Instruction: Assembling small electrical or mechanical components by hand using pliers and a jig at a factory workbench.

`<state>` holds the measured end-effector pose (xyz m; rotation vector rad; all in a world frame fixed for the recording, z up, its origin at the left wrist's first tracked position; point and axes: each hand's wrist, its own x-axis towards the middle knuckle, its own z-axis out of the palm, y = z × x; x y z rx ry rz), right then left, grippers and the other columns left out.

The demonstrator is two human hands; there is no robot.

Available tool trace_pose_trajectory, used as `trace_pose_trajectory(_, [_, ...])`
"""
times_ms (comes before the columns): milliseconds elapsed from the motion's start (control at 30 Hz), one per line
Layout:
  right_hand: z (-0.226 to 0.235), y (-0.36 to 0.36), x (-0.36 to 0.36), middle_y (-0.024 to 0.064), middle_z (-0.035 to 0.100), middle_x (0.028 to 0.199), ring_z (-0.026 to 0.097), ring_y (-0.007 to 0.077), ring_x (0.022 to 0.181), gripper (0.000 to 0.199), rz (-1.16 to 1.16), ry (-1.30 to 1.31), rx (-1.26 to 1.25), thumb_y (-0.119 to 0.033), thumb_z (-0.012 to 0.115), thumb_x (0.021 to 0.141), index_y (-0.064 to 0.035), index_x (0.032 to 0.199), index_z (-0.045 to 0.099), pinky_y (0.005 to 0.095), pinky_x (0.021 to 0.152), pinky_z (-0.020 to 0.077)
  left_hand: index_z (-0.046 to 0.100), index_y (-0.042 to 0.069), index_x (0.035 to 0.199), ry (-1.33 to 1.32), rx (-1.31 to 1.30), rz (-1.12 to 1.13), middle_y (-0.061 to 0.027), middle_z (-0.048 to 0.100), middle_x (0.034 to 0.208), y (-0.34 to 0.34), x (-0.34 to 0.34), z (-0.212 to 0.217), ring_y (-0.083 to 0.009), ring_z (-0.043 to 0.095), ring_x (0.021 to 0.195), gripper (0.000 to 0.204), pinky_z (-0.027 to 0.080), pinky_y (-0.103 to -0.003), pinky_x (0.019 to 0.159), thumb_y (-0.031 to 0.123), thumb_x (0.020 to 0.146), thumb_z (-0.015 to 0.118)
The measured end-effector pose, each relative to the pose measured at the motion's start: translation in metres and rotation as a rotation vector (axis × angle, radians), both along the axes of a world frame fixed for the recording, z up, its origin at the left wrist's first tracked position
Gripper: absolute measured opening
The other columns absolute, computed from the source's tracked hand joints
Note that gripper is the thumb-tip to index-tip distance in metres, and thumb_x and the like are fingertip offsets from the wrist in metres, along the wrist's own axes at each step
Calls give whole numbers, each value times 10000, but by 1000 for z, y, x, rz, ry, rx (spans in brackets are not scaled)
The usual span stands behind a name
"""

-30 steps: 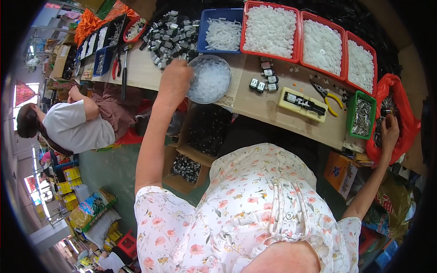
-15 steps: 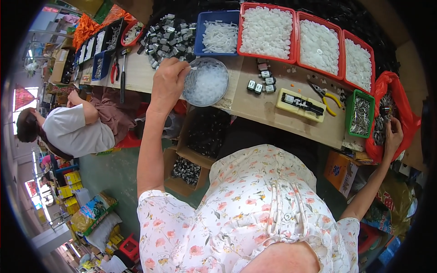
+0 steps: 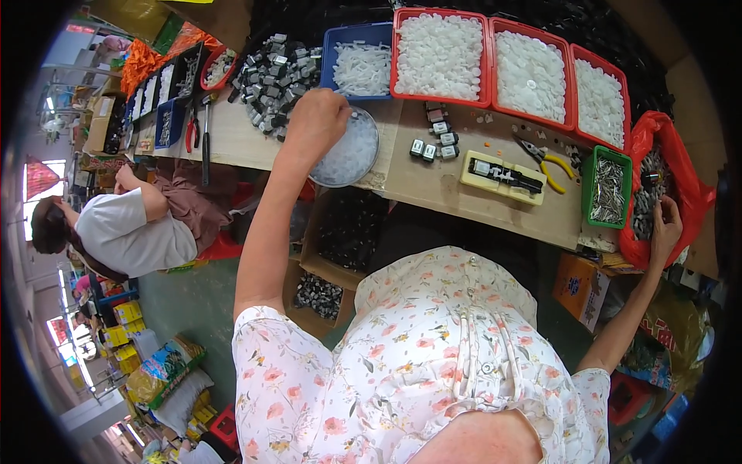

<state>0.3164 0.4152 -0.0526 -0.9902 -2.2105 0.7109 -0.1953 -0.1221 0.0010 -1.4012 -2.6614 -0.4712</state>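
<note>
My left hand is over the far left rim of a round metal dish of small translucent white pieces. Its fingers are closed, and their tips are hidden behind the hand. Just beyond it stands a blue tray of white plastic sticks. At the far right my right hand reaches into a red plastic bag of small metal parts, its fingers curled together among them. A yellow block fixture between my hands holds a black and silver assembly.
Red trays of white pieces line the back. Small block-shaped parts, yellow-handled pliers and a green tray of metal pins lie nearer. A heap of dark metal parts sits at left. Another person sits beyond it.
My left hand has moved right and slightly away, toward the blue tray. The small white piece at its fingertips has gone out of sight. My right hand stays in the red bag.
</note>
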Motion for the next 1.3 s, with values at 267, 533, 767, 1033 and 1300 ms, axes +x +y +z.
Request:
trace_pose_trajectory(267, [4,-3,4,12,649,969,584,87,892,173,-28,-60,4,-97,655,967,19,1096,665,235,813,462,742,-26,847,-45,-22,110,-216,697,783,11,-1,6,-370,688,743,145,534,-435,701,106,801,707])
trace_pose_trajectory(533, [12,-13,-10,10,651,984,584,79,898,174,21,-3,1,-83,658,968,27,1103,662,229,816,462,745,-27,877,-108,61,181,-208,703,794,-16,19,26,-329,689,695,164,523,-387,652,127,828,715])
trace_pose_trajectory(767, [50,-124,-82,17,674,970,612,84,875,135,145,397,-269,-27,632,960,6,1083,676,229,798,482,742,-27,924,-464,372,96,-81,696,795,-2,69,36,-126,587,664,146,441,-269,609,108,868,732])
trace_pose_trajectory(1033, [52,-258,-198,99,663,995,677,177,890,129,556,738,-812,42,600,889,19,1000,662,332,806,584,745,-29,940,-968,786,-53,0,655,816,56,132,20,-45,491,669,99,371,-211,584,49,881,758])
trace_pose_trajectory(1300, [42,-282,-213,123,667,1016,699,199,884,121,556,813,-902,23,646,887,16,1008,661,317,820,586,743,-31,969,-1035,813,-138,-8,642,810,84,156,10,-65,494,686,124,387,-224,610,67,893,751])
